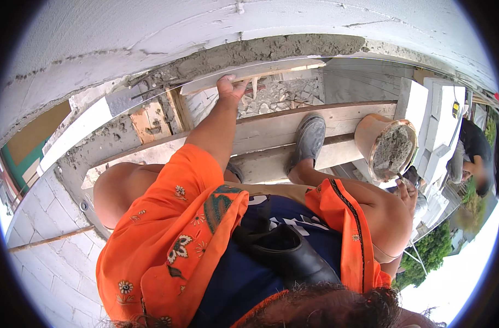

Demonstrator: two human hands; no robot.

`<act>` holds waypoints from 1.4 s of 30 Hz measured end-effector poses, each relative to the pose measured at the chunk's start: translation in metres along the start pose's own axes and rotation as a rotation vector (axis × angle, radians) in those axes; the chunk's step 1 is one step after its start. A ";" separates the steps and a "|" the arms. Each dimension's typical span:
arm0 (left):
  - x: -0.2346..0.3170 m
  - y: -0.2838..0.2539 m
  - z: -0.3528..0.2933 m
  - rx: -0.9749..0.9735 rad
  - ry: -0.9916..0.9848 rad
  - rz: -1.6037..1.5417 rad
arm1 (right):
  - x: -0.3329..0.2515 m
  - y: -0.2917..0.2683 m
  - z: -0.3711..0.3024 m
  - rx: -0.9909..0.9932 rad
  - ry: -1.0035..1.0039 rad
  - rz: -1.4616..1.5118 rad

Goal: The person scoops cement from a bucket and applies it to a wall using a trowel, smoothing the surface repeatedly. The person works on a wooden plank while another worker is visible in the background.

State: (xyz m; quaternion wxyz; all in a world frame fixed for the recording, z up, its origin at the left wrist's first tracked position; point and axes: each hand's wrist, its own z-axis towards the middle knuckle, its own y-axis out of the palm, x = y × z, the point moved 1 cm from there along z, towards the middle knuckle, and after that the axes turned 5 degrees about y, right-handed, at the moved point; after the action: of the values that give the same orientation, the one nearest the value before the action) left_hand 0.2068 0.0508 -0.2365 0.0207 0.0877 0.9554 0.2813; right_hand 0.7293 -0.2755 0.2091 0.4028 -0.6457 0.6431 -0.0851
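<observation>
1. Wooden board (pixel 282 67) is running just beside a band of grey mortar (pixel 271 50) along the white wall (pixel 194 22); I am watching from afar through the head camera.
2. Left hand (pixel 231 87) is reaching forward and gripping the board's near edge, fingers curling over it.
3. Right hand (pixel 406 192) is hovering near the rim of the bucket (pixel 369 143), fingers bending; I am not managing to tell whether it is holding anything.
4. Wet grey mix (pixel 392 148) is filling the bucket, which is standing beside the planks (pixel 342 116).
</observation>
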 end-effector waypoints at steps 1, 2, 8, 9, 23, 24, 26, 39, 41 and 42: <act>0.001 -0.003 0.001 -0.038 0.008 -0.008 | -0.014 0.003 0.005 -0.046 -0.036 -0.042; 0.001 0.007 0.005 -0.055 0.016 -0.001 | -0.032 0.010 0.013 -0.096 -0.067 -0.095; -0.004 0.014 -0.003 -0.058 -0.036 0.005 | -0.169 0.112 0.034 -0.451 -0.166 -0.425; -0.002 0.009 0.003 -0.067 -0.030 0.007 | -0.186 0.133 0.045 -0.551 -0.225 -0.449; -0.003 0.033 -0.026 0.076 -0.073 0.056 | -0.233 0.402 0.146 -0.020 -1.176 -0.907; -0.003 0.030 -0.022 0.045 -0.073 0.034 | -0.226 0.411 0.148 -0.006 -1.165 -0.913; -0.003 0.027 -0.018 0.039 -0.063 0.019 | -0.216 0.424 0.149 0.021 -1.140 -0.924; -0.008 0.029 -0.019 -0.019 -0.054 0.044 | -0.190 0.426 0.119 -0.052 -1.036 -1.058; -0.008 0.028 -0.018 -0.029 -0.039 0.060 | -0.187 0.440 0.115 -0.106 -0.949 -1.052; -0.010 0.028 -0.017 -0.008 -0.020 0.064 | -0.186 0.446 0.115 -0.134 -0.907 -1.050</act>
State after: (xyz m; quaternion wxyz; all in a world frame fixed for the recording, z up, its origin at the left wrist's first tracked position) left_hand 0.2192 0.0630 -0.2071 0.0218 0.1210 0.9506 0.2849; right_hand 0.4320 0.0069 -0.0720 0.4966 -0.8664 0.0179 0.0496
